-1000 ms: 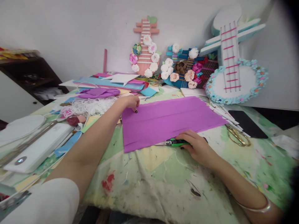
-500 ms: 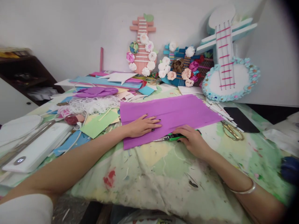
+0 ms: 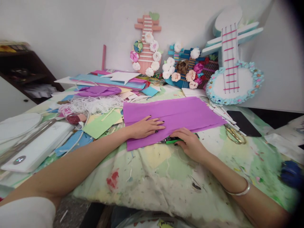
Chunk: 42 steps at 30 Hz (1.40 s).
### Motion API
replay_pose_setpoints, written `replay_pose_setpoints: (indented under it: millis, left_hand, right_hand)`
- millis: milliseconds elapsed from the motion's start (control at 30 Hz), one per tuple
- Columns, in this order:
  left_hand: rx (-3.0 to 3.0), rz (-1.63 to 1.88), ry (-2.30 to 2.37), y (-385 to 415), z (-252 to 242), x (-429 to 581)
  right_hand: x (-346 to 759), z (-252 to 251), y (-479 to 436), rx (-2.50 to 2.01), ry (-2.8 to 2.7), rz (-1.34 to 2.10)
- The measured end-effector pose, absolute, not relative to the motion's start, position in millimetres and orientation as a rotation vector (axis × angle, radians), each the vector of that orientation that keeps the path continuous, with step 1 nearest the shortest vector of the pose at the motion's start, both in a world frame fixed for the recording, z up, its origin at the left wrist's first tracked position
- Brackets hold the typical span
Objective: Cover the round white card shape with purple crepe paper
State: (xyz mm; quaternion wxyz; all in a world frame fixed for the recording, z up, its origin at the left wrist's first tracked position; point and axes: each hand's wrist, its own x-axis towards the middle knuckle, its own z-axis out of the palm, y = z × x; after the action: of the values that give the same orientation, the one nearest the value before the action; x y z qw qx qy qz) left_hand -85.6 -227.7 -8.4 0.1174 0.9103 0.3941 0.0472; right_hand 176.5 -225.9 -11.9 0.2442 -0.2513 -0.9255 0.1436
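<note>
Status: left hand (image 3: 144, 127) flat, unclenched on purple crepe-paper sheet (image 3: 190, 110); right hand (image 3: 190, 145) grasping green utility knife (image 3: 173, 141). Likely slicing; needs firm hold-down.

one head cam, fwd & down, close over worktable (image 3: 163, 179)

Wall (image 3: 71, 25): plain white, matte, unmarked, running behind the far edge of the table. A second white panel (image 3: 282, 63) stands at an angle at the far right corner, with a dark gap (image 3: 275, 116) beneath it.

Furniture: a dark brown shelf unit (image 3: 30, 65) stands against the wall beyond the left edge, papers on its shelves. Below it is a white cabinet door (image 3: 11, 103) with a small dark knob.

Table (image 3: 166, 180): covered in a pale green and yellow cloth, paint-stained and creased at the near edge.

Light: even, diffuse, shadows soft.
</note>
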Motion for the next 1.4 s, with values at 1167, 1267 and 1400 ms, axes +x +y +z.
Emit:
replay_pose_setpoints:
  millis: [1167, 1267, 1400]
  left_hand:
    - [2.625, 0.188, 1.137, -227, -9, -87]
    - [2.619, 0.170, 1.161, -228, -7, -86]
    - [2.629, 0.161, 1.175, -228, -8, -85]
  right_hand:
    - [170, 1, -237, -0.690, -2.576, 0.425]
    - [163, 1, -240, -0.697, -2.597, 0.435]
    - [163, 2, -242, -0.707, -2.595, 0.449]
